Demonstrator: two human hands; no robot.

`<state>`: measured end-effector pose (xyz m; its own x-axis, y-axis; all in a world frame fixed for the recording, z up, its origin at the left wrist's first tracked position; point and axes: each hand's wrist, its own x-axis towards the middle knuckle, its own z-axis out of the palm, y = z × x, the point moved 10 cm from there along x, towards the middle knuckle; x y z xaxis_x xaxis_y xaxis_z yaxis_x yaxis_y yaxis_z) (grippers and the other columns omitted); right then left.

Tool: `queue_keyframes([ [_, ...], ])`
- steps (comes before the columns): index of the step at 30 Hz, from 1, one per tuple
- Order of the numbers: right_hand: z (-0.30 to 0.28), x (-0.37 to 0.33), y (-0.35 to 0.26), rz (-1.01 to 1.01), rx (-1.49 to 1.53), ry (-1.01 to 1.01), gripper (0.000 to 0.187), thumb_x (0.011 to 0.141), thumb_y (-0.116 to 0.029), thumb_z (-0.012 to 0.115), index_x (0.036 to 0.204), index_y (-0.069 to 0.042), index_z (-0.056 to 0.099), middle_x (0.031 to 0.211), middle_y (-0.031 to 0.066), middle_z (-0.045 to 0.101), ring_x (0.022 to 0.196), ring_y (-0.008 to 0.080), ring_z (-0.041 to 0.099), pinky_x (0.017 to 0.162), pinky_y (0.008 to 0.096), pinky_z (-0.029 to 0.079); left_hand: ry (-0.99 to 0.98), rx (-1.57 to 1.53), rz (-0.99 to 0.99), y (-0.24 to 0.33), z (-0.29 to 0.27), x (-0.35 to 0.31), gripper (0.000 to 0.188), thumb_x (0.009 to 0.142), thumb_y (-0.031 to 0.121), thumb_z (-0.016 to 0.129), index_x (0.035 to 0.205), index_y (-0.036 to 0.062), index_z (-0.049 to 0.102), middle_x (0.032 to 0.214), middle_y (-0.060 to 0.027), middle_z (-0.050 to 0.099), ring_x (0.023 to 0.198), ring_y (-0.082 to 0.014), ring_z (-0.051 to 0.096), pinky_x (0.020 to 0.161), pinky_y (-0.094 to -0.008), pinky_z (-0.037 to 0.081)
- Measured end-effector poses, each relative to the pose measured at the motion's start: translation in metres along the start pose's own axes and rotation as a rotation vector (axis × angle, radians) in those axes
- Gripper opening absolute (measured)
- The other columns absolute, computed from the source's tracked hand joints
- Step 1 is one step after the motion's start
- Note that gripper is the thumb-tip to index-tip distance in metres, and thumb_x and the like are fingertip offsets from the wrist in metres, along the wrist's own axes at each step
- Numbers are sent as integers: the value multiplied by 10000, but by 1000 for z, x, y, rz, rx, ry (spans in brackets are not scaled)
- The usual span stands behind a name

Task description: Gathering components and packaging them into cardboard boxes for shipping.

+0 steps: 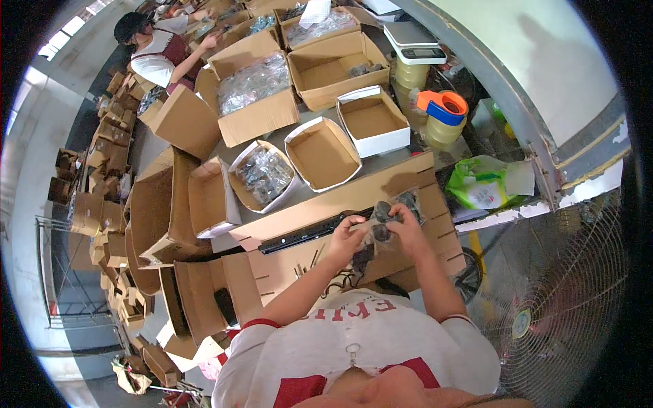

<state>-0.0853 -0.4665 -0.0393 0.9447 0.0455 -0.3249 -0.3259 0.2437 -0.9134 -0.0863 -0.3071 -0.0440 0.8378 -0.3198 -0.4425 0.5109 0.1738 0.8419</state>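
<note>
From the person's head, a wide fisheye camera looked steeply down past the chest (320, 340), fairly near the left hand (345, 238) and right hand (407, 230), facing across the table (381, 164) from its near edge.

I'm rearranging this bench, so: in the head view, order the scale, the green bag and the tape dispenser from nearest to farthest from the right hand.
From the right hand:
1. Green bag: to its right, slightly ahead.
2. Tape dispenser: farther ahead, rightward.
3. Scale: farthest, almost straight ahead.
</note>
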Motion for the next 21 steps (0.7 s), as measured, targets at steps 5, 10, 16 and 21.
queue_keyframes([
  [5, -6, 36, -14, -336, -788, -142, 202, 736, -1, 582, 899, -59, 476, 1047, 116, 512, 960, 297, 498, 858, 393, 409, 61, -160, 45, 14, -12, -1, 222, 901, 81, 606, 1080, 168, 507, 820, 58, 474, 589, -34, 396, 471, -183, 309],
  [10, 28, 14, -45, -681, -1364, 49, 227, 727, -2, 593, 938, -49, 522, 1234, 138, 480, 1134, 351, 449, 933, 470, 378, -68, -226, -17, 11, -2, 47, 173, 909, 103, 601, 1052, 138, 511, 759, 54, 443, 595, -59, 398, 497, -203, 324],
  [16, 20, 6, -27, -373, -1379, 118, 415, 786, -61, 605, 1194, -100, 539, 1398, 107, 386, 1351, 374, 269, 1063, 603, 234, -17, 140, 185, 5, -20, 95, 182, 899, 127, 622, 1053, 110, 526, 779, 22, 480, 651, -94, 466, 566, -248, 392],
  [21, 21, 5, -21, -319, -1373, 151, 439, 832, -101, 587, 1262, -135, 508, 1449, 95, 339, 1376, 366, 234, 1062, 634, 202, 29, 1079, 845, 56, 10, 56, 202, 840, 38, 601, 1035, 35, 549, 960, -152, 588, 918, -346, 579, 797, -396, 472],
])
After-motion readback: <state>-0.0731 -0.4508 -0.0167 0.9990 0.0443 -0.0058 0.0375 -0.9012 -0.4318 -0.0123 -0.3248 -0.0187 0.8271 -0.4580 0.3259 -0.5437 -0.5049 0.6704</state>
